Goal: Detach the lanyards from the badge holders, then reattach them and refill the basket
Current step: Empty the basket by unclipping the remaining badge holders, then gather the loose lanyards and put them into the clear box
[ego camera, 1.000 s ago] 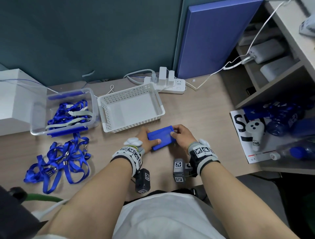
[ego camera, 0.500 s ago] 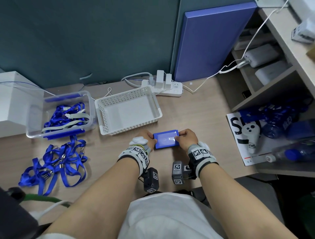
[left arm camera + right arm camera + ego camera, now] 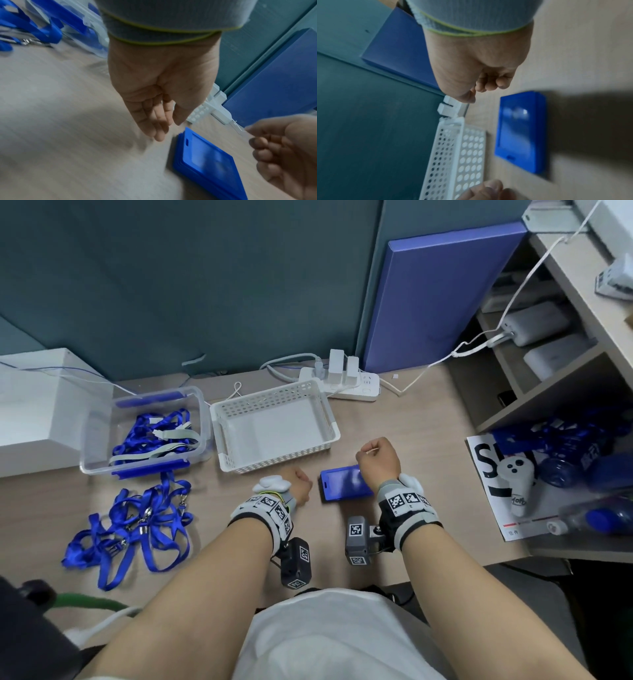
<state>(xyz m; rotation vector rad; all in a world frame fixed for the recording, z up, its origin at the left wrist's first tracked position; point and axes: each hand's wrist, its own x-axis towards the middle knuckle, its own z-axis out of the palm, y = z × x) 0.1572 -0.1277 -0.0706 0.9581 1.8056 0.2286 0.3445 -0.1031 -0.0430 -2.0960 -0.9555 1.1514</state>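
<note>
A stack of blue badge holders (image 3: pixel 339 484) (image 3: pixel 205 159) (image 3: pixel 520 132) lies flat on the wooden table, in front of the empty white basket (image 3: pixel 277 461) (image 3: pixel 450 155). My left hand (image 3: pixel 306 484) (image 3: pixel 164 128) hovers just left of the stack with relaxed fingers, and nothing is in it. My right hand (image 3: pixel 371 453) (image 3: pixel 489 86) is raised over the stack's far right corner, fingers curled into the palm and holding nothing. A pile of loose blue lanyards (image 3: pixel 130 525) lies at the left.
A clear bin (image 3: pixel 102 440) with more lanyards stands left of the basket. A white power strip (image 3: pixel 346 385) with plugs and cables sits behind the basket. Shelves, bottles, a white controller (image 3: pixel 517 481) and a printed sheet crowd the right side. A white box (image 3: pixel 41 405) stands far left.
Both hands have let go of the stack of badge holders, which now lies on the table. The left hand has drawn back to the left; the right hand has lifted and curled.
</note>
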